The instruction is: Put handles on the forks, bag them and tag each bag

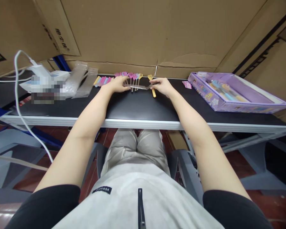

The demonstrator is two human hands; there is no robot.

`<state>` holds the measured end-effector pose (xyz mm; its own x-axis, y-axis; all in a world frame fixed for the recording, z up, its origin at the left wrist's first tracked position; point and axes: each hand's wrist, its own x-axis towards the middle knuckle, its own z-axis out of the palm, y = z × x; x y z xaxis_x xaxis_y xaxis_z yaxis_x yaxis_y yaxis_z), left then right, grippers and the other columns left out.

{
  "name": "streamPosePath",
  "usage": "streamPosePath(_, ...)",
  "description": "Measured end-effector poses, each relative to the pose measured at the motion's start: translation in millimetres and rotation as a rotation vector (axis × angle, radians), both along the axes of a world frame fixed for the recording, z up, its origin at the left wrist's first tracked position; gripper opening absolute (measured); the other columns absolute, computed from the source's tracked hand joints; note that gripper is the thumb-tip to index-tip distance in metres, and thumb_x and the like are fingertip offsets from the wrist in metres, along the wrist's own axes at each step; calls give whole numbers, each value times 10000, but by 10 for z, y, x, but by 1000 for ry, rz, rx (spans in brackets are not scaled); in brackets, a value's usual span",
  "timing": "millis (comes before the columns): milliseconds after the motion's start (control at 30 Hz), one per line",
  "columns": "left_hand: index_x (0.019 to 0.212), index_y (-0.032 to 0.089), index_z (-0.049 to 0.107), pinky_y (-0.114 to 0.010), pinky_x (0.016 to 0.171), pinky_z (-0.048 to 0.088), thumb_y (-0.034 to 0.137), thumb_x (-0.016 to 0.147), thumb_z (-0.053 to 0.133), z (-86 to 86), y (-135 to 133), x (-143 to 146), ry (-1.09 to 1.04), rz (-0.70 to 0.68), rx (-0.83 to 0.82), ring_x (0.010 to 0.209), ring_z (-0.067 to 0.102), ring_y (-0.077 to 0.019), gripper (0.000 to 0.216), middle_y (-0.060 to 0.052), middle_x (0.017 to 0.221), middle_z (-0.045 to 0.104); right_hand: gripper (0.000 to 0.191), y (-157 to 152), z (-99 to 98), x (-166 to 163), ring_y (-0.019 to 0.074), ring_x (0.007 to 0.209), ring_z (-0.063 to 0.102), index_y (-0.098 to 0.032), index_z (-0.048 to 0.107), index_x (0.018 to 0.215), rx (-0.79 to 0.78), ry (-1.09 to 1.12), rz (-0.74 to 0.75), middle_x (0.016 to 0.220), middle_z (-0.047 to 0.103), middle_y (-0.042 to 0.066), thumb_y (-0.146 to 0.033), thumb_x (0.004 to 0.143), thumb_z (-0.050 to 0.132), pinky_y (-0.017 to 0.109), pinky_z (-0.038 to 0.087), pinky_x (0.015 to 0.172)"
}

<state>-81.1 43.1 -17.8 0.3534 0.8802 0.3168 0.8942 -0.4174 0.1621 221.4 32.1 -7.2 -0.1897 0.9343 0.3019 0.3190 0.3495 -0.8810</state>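
Note:
A narrow clear plastic sleeve (140, 87) stretches between my two hands, low over the black tabletop. Its left end is under the fingers of my left hand (119, 84), which close on it. My right hand (163, 86) pinches the other end between thumb and fingers. Just beside those fingertips is a yellow back scratcher (153, 93) with a claw-shaped head, pointing away from me. Several pink, purple, blue and yellow back scratchers (134, 77) lie side by side behind the sleeve, partly covered by my left hand. Their coloured handles (105, 80) show to its left.
At the right stands a purple open box (219, 106) with more back scratchers inside. A small pink packet (187, 84) lies near it. Clear plastic bags (82, 86) and a white cable (16, 79) are at the left. Cardboard (138, 35) walls the table's back.

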Motion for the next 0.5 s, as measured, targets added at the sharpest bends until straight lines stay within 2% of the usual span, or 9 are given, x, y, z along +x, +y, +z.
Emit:
streamPosePath(133,1561,275,635,-551,1237,476,370,785,668,6,11,38,-27,-46,-11,1420,641,-360,782,-131,1503,704,240,-38,16,-13,303,1022,791,-138,797,828,5,-42,37,894,765,105,41,671,825,547,620,1103)
streamPosePath(233,1525,296,669,-580,1229,480,401,789,670,-12,6,81,-41,-69,-14,1373,669,-363,744,-116,1429,748,223,-44,21,-30,319,1056,791,-137,783,769,6,-26,60,864,762,112,39,641,833,552,620,1093)
streamPosePath(400,1538,264,654,-556,1234,465,550,890,651,-56,-45,249,-58,-78,44,1437,622,-368,708,-148,1512,698,239,-77,38,-62,312,1049,793,-148,776,750,-8,5,76,865,767,116,52,630,834,545,618,1108)
streamPosePath(500,1580,225,610,-573,1251,433,590,906,669,-74,-81,360,-36,-82,65,1467,592,-389,769,-186,1558,653,229,-93,41,-71,294,1025,798,-146,785,772,-13,28,89,873,777,117,34,648,854,523,620,1111)
